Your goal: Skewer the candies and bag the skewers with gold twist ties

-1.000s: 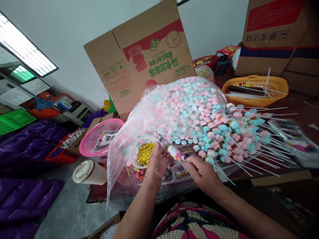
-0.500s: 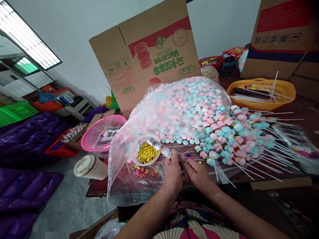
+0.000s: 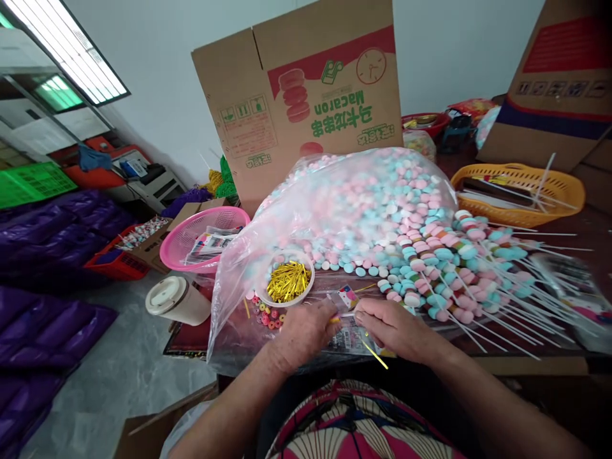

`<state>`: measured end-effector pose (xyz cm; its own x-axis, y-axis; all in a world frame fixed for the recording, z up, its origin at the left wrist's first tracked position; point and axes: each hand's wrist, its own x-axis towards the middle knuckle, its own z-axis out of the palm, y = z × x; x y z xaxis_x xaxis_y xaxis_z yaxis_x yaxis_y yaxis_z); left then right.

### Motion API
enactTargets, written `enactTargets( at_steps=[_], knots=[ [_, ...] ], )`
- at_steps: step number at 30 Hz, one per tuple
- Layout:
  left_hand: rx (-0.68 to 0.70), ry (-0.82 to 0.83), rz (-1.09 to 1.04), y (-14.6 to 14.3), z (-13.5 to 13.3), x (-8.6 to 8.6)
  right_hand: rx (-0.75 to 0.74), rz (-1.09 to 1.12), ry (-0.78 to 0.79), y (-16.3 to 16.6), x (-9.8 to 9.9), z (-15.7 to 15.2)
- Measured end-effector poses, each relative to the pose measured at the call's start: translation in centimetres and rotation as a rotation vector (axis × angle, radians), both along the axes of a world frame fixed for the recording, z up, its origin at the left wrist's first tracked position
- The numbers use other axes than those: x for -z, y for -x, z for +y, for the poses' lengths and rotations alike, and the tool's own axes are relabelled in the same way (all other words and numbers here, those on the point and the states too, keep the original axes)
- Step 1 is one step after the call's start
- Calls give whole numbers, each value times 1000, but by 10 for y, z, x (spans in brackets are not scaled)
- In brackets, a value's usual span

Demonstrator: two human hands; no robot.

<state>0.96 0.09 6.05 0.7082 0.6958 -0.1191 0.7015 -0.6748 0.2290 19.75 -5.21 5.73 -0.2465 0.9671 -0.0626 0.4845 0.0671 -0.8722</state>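
Observation:
My left hand point(image 3: 310, 326) is closed beside the tub of gold twist ties, its fingers curled round one end of a thin white stick point(image 3: 347, 314). My right hand point(image 3: 393, 326) pinches the other end of that stick. A loose gold twist tie point(image 3: 376, 354) hangs below my right fingers. Under and behind the hands lie clear printed wrappers point(image 3: 348, 296). The white tub point(image 3: 311, 287) of gold ties point(image 3: 289, 282) stands to the left, with ring-shaped candies point(image 3: 264, 315) in front. Whatever else my left palm covers is hidden.
A large clear bag of pink and blue candies point(image 3: 344, 204) fills the table's middle. Candy skewers point(image 3: 459, 268) are piled at right, near a yellow basket point(image 3: 519, 213). Left are a pink basket point(image 3: 174, 245) and a lidded cup point(image 3: 184, 303). A carton point(image 3: 306, 83) stands behind.
The wrapped candy skewer that stuck out from my left hand is now out of sight. My hands have turned and moved apart, and the gold twist tie now hangs at the right hand.

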Motion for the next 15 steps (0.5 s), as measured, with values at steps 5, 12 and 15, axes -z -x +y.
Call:
enactTargets(
  at_steps=[5,12,15],
  knots=[
    [-302,376,-566,-8,-16,21,32,144,-4,-1,-4,13],
    [-608,1012,-881,-8,-15,22,45,383,181,37,23,11],
    [-559,1166,-927,-5,-19,28,61,437,205,47,29,9]
  ],
)
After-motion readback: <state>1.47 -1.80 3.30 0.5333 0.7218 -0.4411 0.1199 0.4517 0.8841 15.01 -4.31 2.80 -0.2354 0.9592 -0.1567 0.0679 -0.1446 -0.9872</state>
